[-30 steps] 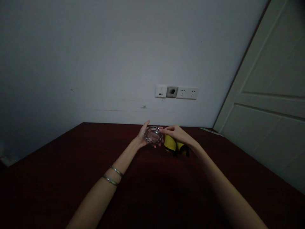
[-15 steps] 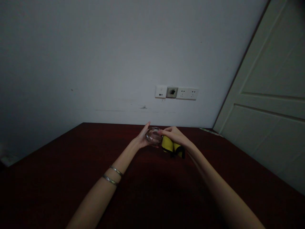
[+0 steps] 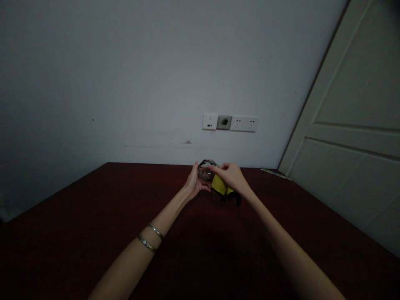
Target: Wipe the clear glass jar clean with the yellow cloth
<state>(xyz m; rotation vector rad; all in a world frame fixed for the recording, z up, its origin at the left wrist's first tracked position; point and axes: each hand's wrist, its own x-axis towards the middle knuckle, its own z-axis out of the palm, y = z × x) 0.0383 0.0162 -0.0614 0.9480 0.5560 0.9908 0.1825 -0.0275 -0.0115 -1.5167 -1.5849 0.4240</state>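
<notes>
Two bare hands work near the far edge of the dark red table (image 3: 62, 233). The left hand (image 3: 194, 182) has its fingers (image 3: 200, 186) closed around a small clear glass dish (image 3: 206, 171), held in the air. The right hand (image 3: 230, 176) has its fingers (image 3: 217, 168) on the dish's rim; firm grip or light touch, cannot tell. A yellow-and-black cloth (image 3: 219, 185) lies bunched just below, not on the dish. Wall socket panel (image 3: 230, 123) beyond.

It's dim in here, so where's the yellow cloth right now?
In the head view, the yellow cloth lies on the dark red table, just below the right hand and beside the glass dish in the left hand.
</notes>
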